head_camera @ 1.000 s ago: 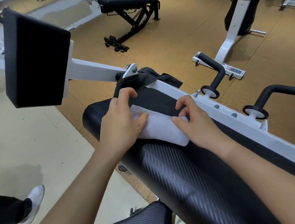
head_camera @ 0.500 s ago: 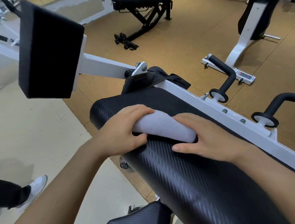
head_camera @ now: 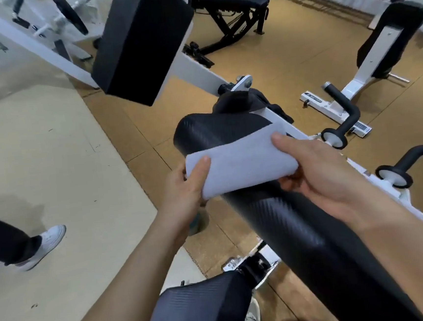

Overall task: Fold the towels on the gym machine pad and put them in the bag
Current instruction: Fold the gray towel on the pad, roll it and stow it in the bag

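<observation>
White and already folded, the towel [head_camera: 241, 162] is held just over the pad [head_camera: 302, 242], fingers [head_camera: 290, 180] of left hand [head_camera: 182, 191] and right hand [head_camera: 316, 166] grasping its ends; next, I think, carry it into the bag [head_camera: 241, 101] beyond.

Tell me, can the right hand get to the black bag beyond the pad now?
Probably yes. The black bag lies just past the far end of the pad, with nothing between; the right hand only carries the folded towel, shared with the left hand.
</observation>
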`<state>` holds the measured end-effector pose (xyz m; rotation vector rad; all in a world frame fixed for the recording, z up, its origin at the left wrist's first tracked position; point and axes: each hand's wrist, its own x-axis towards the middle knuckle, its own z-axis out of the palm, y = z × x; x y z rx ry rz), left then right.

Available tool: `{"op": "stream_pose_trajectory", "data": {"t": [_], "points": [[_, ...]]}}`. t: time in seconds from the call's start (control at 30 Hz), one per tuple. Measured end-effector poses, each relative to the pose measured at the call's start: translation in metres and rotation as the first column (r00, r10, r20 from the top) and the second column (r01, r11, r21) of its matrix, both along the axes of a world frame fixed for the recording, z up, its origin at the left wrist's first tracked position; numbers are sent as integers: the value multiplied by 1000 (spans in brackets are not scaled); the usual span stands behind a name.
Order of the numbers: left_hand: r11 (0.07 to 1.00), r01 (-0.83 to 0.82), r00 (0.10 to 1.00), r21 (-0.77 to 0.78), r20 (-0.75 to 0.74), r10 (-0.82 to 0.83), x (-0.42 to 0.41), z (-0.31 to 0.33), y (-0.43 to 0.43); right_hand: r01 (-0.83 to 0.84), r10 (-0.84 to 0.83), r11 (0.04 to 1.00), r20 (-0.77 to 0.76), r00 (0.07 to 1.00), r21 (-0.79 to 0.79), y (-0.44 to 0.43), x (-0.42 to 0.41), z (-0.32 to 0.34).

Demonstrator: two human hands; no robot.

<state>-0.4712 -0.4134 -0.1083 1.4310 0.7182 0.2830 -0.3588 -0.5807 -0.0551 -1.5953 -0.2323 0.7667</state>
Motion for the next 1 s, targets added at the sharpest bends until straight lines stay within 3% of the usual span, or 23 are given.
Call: {"op": "stream_pose_trajectory", "data": {"t": [0.07,0.17,0.3,0.37,0.43,0.53,0.63,0.8,0.9,1.0], "points": [[977,-79,997,-197,-12,78,-35,-6,12,-114,116,992,33,993,-48,18,-35,2],[961,-106,994,-257,-1,110,-93,-24,38,-191,195,973,23,980,-132,51,-94,-19],[969,-104,994,-226,-64,91,-175,-63,79,93,-92,996,-128,987,-2,111,-190,-71],[942,-108,988,-317,-143,65,-212,-76,98,208,-196,977,-199,960,43,138,-225,-89],[904,-72,975,-421,-219,-24,-244,-82,116,256,-236,965,-241,941,56,162,-252,-98],[914,112,946,-391,-240,-219,-285,-85,147,277,-246,959,-302,921,64,191,-276,-105],[937,173,945,-304,-217,-245,-303,-83,179,190,-160,979,-304,939,74,213,-290,-105],[894,223,961,-390,-65,-268,-297,-58,212,26,12,992,-301,953,122,250,-303,-99],[920,76,985,-384,-115,-129,-276,-45,230,-7,42,991,-267,963,132,279,-303,-93],[937,-83,989,-340,-147,34,-245,-36,259,-141,203,970,-348,915,197,305,-292,-88]]}}
